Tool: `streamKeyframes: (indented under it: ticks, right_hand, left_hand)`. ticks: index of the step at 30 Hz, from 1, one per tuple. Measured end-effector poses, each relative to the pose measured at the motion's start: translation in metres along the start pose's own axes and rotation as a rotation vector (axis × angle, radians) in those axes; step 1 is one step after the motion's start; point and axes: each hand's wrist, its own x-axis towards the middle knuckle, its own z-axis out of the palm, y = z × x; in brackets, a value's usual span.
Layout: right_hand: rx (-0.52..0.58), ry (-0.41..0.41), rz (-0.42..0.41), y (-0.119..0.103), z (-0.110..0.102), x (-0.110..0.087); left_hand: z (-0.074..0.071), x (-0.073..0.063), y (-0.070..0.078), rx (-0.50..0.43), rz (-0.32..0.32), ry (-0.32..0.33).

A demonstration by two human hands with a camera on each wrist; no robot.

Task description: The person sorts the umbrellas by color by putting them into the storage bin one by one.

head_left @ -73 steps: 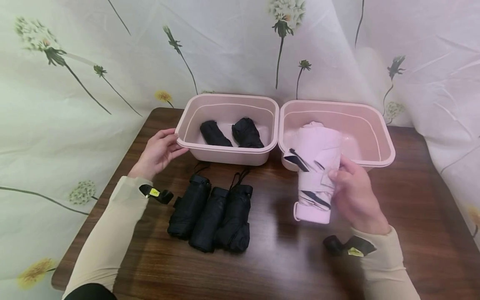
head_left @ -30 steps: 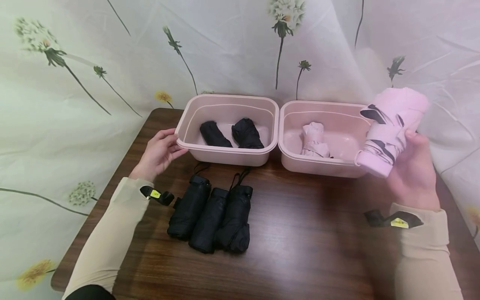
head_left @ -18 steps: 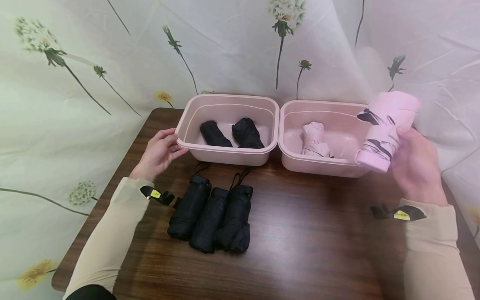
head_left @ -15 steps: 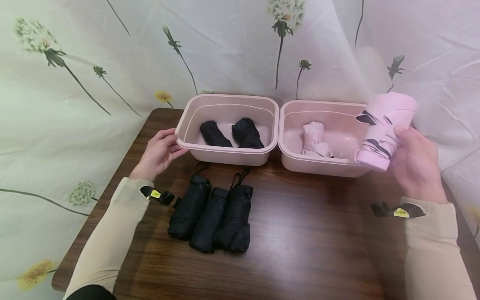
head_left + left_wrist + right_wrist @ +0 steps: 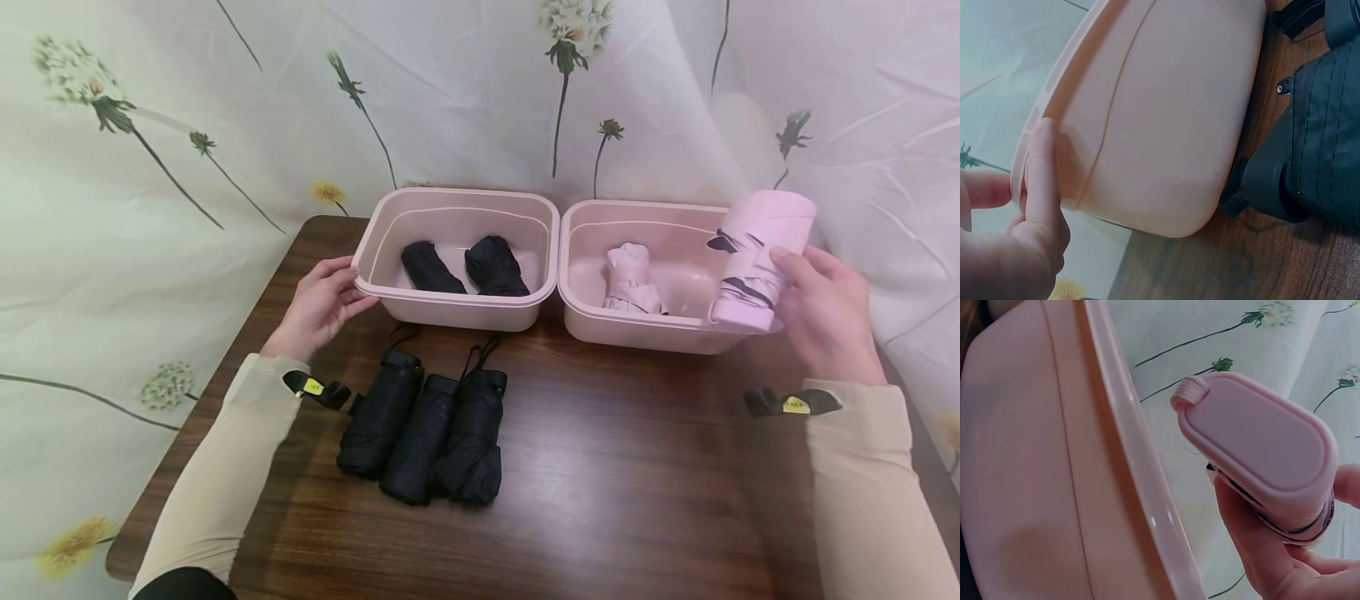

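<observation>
My right hand (image 5: 828, 312) grips a folded pink umbrella (image 5: 763, 254) with dark trim, holding it over the right end of the right pink bin (image 5: 637, 333). The right wrist view shows the umbrella's flat handle end (image 5: 1260, 434) with its wrist loop, beside the bin's rim (image 5: 1141, 456). Inside the right bin lies another pink umbrella (image 5: 632, 279). My left hand (image 5: 318, 308) pinches the rim of the left pink bin (image 5: 457, 312) at its left end; thumb and fingers (image 5: 1041, 175) sit either side of it. Two black umbrellas (image 5: 431, 268) lie in that bin.
Three black folded umbrellas (image 5: 420, 433) lie side by side on the dark wooden table (image 5: 615, 467), in front of the left bin. The two bins stand against each other near the flower-print cloth (image 5: 465, 92) at the back.
My right hand carried the pink umbrella from in front of the right bin to the right, past its far end, then slightly back left and lower. The left hand stayed at the left bin's rim.
</observation>
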Motion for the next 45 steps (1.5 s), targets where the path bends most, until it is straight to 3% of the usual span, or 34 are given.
streamKeyframes:
  ticks: [18,27,35,45]
  right_hand:
    - [-0.079,0.084,0.015,0.001,0.002,0.015]
    - [-0.41,0.243,0.038,0.0,0.008,0.018]
    - [-0.449,0.245,0.014,0.004,0.009,0.022]
    - [-0.667,0.31,0.03,0.007,0.01,0.023]
  left_hand:
    - [0.001,-0.001,0.0,0.026,0.007,0.005]
    - [0.0,0.0,-0.001,0.023,0.008,0.005]
    - [0.0,-0.001,0.0,0.033,0.006,0.008]
    - [-0.001,-0.001,0.0,0.022,0.001,0.008]
